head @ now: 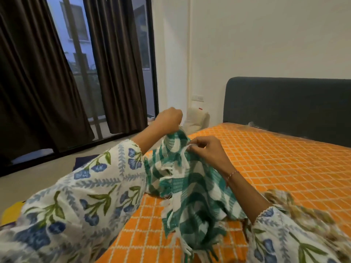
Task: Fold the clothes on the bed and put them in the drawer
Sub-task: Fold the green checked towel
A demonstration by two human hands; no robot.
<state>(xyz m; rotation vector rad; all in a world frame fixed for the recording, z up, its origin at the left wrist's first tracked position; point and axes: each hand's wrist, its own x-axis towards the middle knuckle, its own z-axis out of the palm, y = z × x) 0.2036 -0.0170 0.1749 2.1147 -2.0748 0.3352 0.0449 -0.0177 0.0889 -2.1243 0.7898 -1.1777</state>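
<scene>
Green-and-white checked cloth [190, 188] is bunched at frame centre, lifted off the orange bedspread [275, 158], tail trailing on it. Step looks like finding corners: get both ends of one fringed edge, pull taut, then fold. Left hand [169, 118] fisted on the top bunch; right hand [207, 149] fingers [191, 148] pinched together on the fringe. No drawer in view.

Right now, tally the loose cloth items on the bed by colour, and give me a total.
Green-and-white checked fringed cloth, held up by the left hand and the right hand: 1
Olive-and-cream patterned cloth, lying on the orange quilted bedspread behind the right arm: 1
Total: 2
</scene>
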